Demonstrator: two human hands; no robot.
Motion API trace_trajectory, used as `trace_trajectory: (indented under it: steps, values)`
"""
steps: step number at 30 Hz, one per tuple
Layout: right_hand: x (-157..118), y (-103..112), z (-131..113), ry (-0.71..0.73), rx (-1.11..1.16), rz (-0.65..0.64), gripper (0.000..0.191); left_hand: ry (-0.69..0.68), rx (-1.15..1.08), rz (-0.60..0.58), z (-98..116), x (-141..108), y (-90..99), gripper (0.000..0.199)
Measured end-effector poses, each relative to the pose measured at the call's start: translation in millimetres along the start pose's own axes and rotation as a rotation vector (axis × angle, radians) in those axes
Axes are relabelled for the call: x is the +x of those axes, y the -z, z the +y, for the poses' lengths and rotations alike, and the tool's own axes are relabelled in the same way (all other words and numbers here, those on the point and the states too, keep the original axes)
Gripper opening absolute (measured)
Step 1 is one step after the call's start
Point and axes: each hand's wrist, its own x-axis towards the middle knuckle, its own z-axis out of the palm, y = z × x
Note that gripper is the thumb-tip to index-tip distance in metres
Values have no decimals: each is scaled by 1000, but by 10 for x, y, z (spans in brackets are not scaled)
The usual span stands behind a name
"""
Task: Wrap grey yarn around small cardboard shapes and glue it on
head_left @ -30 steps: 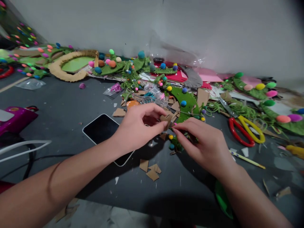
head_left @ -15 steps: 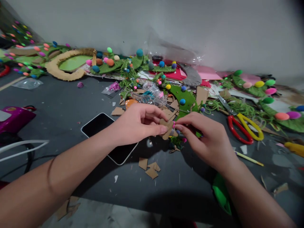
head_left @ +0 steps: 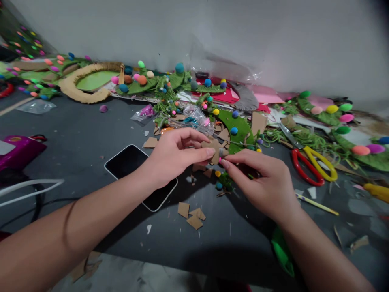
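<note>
My left hand [head_left: 173, 158] pinches a small brown cardboard cutout [head_left: 215, 152] with a wavy outline between thumb and fingers, above the dark table. Close to the cutout's right edge, my right hand [head_left: 264, 178] is closed, with thumb and forefinger on a tiny bright pink piece [head_left: 220, 160]. Whether the pink piece is stuck to the cardboard or only touching it, I cannot tell. Behind the cutout a greyish, rounded bit [head_left: 223, 151] shows. Beneath the hands lies a green decoration with small coloured balls [head_left: 225, 180].
A phone [head_left: 164, 196] lies partly under my left forearm. Scissors [head_left: 314, 162] with red and yellow handles rest at the right, above a thin yellowish stick [head_left: 317, 203]. Cardboard scraps [head_left: 194, 221] lie in front. Green ball-trimmed pieces [head_left: 139, 85] line the wall.
The cardboard cutout has turned in my left hand and shows more of its flat face. My right fingertips have moved slightly down and left along its edge.
</note>
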Motion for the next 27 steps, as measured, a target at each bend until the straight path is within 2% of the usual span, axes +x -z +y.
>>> trace_trajectory:
  steps: [4, 10, 17, 23, 27]
  values:
    - [4, 4, -4, 68, -32, -42, 7, -60, 201, 46, 45, -28, -24, 27]
    - [-20, 3, 20, 128, -117, -111, 10, -146, 334, 78, 5, -54, -53, 21]
    - [-1, 45, 53, 196, -115, -167, 14, -146, 437, 1, 16, -88, -77, 20]
    - [39, 43, 67, 123, -38, -125, 8, -60, 388, -116, 67, -27, 16, 26]
    - [47, 69, 34, 1, 25, -158, 7, -44, 356, -187, 64, -3, 53, 26]
